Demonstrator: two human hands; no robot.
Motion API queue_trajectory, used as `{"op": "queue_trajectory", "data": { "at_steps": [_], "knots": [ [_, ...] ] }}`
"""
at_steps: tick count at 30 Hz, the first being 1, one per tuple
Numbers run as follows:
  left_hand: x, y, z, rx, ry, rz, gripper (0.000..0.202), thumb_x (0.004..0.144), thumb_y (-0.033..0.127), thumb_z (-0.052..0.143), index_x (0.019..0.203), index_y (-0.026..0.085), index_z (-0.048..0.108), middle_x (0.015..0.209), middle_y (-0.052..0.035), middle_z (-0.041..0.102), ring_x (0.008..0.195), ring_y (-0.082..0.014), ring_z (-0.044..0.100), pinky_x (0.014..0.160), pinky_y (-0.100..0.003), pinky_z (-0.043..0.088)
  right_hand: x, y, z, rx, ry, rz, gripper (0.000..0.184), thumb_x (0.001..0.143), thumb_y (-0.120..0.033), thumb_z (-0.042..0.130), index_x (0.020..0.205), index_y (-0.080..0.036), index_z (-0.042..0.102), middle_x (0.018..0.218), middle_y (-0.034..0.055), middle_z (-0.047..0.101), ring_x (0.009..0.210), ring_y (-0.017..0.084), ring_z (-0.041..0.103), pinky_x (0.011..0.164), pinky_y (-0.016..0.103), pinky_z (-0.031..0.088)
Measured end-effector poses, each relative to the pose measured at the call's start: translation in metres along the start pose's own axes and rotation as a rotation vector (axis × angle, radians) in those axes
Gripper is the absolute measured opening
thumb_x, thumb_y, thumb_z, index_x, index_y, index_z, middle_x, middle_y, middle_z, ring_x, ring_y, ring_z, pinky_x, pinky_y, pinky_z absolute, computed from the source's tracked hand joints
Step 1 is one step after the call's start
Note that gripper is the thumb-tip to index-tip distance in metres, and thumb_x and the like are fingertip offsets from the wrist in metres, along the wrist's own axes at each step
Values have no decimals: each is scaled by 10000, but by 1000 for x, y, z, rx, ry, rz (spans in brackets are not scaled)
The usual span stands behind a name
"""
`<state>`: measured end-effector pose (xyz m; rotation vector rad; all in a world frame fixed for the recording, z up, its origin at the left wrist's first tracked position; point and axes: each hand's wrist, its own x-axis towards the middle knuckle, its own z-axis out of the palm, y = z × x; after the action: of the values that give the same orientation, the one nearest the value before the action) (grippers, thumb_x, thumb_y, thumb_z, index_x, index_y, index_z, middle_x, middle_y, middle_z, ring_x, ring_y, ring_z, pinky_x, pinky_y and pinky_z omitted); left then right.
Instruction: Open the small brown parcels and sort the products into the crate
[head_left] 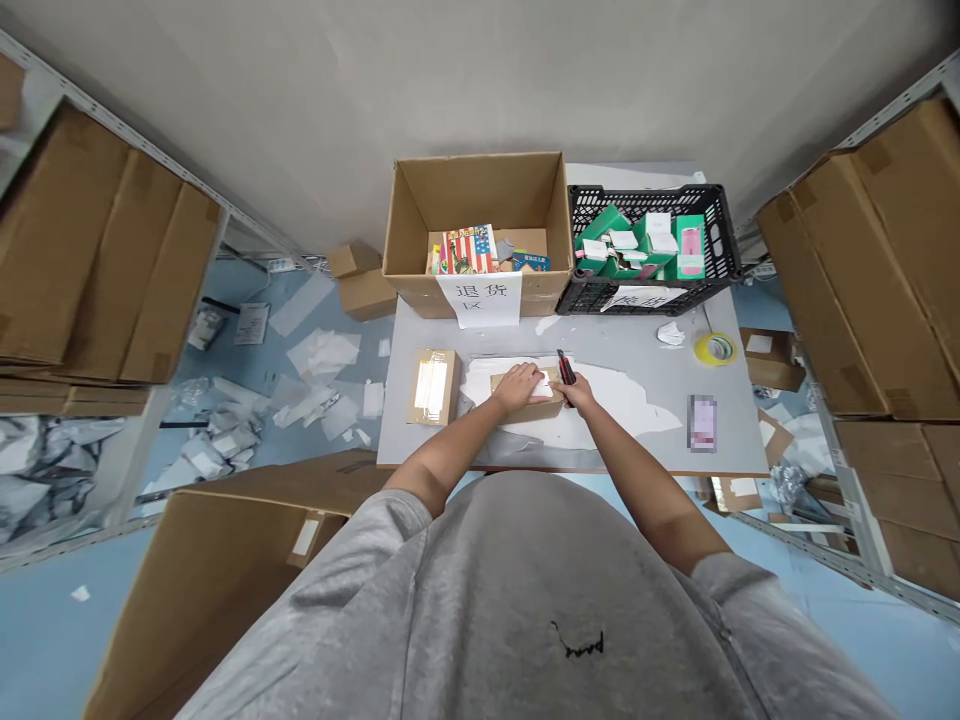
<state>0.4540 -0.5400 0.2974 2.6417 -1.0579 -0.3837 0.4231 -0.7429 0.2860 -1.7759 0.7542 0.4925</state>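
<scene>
My left hand [517, 387] lies flat on top of a small cardboard parcel [534, 403] in the middle of the grey table [645, 440]. My right hand [576, 393] is closed around a red and black utility knife [565, 368], with the blade end at the parcel's right end. White wrapping [615, 395] lies under and around the parcel. A second small taped box [434, 386] rests to the left, apart from my hands.
At the table's back stand an open cardboard box [480, 190] holding books and a black crate [649, 250] of green boxes, both with paper labels. A yellow tape roll [715, 348] and a phone [703, 423] lie right. Shelves with cartons flank both sides; paper litters the floor.
</scene>
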Motion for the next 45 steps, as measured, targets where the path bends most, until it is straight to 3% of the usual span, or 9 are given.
{"op": "queue_trajectory", "data": {
  "at_steps": [4, 11, 17, 20, 25, 30, 33, 38, 45],
  "knots": [
    [-19, 22, 10, -6, 27, -28, 659, 864, 633, 691, 1323, 180, 557, 1323, -160, 558, 1262, -293, 510, 1128, -411, 421, -3, 10, 2, 44, 8, 53, 463, 730, -328, 892, 1024, -184, 565, 594, -72, 549, 456, 106, 482, 389, 205, 393],
    [-19, 37, 15, 30, -29, -44, 486, 909, 364, 650, 1332, 144, 555, 1342, -178, 576, 1294, -309, 501, 1145, -438, 404, -1, 20, 1, 90, 1, -25, 448, 822, -501, 823, 990, -206, 531, 570, -71, 536, 440, 110, 482, 388, 209, 421],
    [-32, 35, 19, 57, -21, -227, 1009, 823, 593, 732, 1635, 190, 288, 1692, -208, 266, 1585, -407, 223, 1317, -629, 167, 7, 34, -2, 118, -4, -44, 542, 752, -484, 891, 992, -214, 488, 601, -70, 553, 446, 110, 501, 383, 214, 428],
    [-42, 29, 21, 42, -37, -388, 1223, 736, 606, 802, 1688, 199, 151, 1661, -239, 305, 1553, -453, 257, 1284, -729, 128, 1, 43, 0, 167, -19, -80, 605, 695, -516, 909, 1009, -214, 488, 623, -67, 566, 448, 113, 509, 381, 226, 442],
    [-45, 10, 17, 21, 24, -260, 1084, 774, 492, 778, 1676, 236, 234, 1532, -201, 474, 1439, -379, 421, 1301, -650, 200, -9, 44, 5, 240, -36, -181, 667, 636, -629, 891, 1007, -227, 509, 626, -87, 539, 440, 106, 492, 373, 229, 443],
    [-29, -15, 16, 40, 86, -147, 1101, 782, 526, 798, 1677, 243, 221, 1587, -187, 434, 1515, -359, 366, 1344, -619, 109, 5, 28, 8, 229, 28, -166, 663, 621, -575, 919, 1026, -217, 535, 690, -52, 600, 462, 111, 529, 373, 231, 461],
    [-21, -23, 19, 16, 87, -41, 1089, 789, 662, 763, 1655, 224, 270, 1638, -180, 372, 1553, -348, 315, 1348, -557, 160, 20, 20, 10, 183, 85, -93, 621, 633, -507, 941, 1002, -210, 539, 690, -35, 616, 464, 116, 539, 367, 232, 461],
    [-13, -13, 24, -29, 91, 16, 802, 871, 751, 592, 1445, 193, 535, 1441, -173, 531, 1361, -322, 477, 1182, -455, 386, 35, 14, 10, 64, 142, -26, 607, 629, -445, 969, 1002, -201, 558, 721, -21, 634, 500, 116, 555, 383, 222, 465],
    [16, 1, 22, 6, 83, 33, 764, 847, 760, 623, 1282, 134, 600, 1268, -181, 588, 1207, -320, 526, 1059, -422, 412, 37, 0, 13, -53, 249, -51, 541, 687, -448, 933, 1026, -190, 598, 918, 50, 684, 660, 151, 622, 421, 228, 498]
  ]
}}
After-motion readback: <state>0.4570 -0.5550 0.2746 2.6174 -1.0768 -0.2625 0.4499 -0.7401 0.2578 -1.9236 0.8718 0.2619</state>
